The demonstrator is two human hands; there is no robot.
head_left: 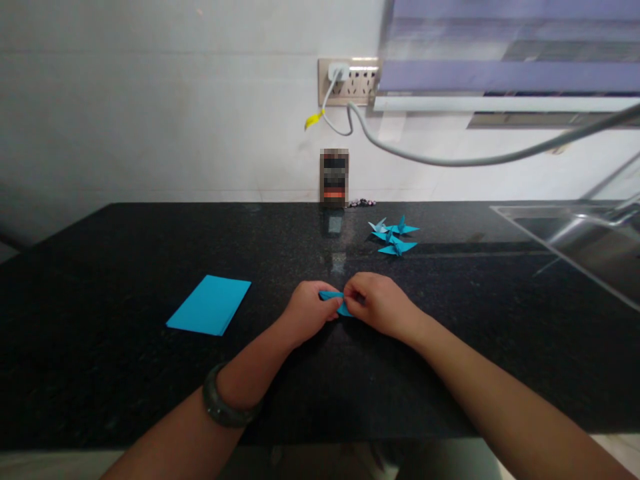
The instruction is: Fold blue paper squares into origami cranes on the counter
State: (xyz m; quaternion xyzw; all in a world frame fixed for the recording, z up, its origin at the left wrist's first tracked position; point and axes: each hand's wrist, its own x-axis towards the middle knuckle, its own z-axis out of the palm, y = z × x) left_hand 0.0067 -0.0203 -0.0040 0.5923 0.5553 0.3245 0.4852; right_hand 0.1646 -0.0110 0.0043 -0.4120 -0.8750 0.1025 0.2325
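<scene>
My left hand [307,310] and my right hand [377,303] meet over the middle of a black stone counter [125,373]. Both pinch a small folded piece of blue paper [336,301] between their fingertips, low over the counter. Only a narrow strip of the paper shows between the hands. A dark bracelet [223,403] circles my left wrist.
A stack of blue paper sheets [210,305] lies flat to the left. Three folded blue paper cranes [394,237] sit behind my hands. A small upright object [334,178] leans against the wall under a socket [349,81] with a grey cable. A sink [575,237] is at right.
</scene>
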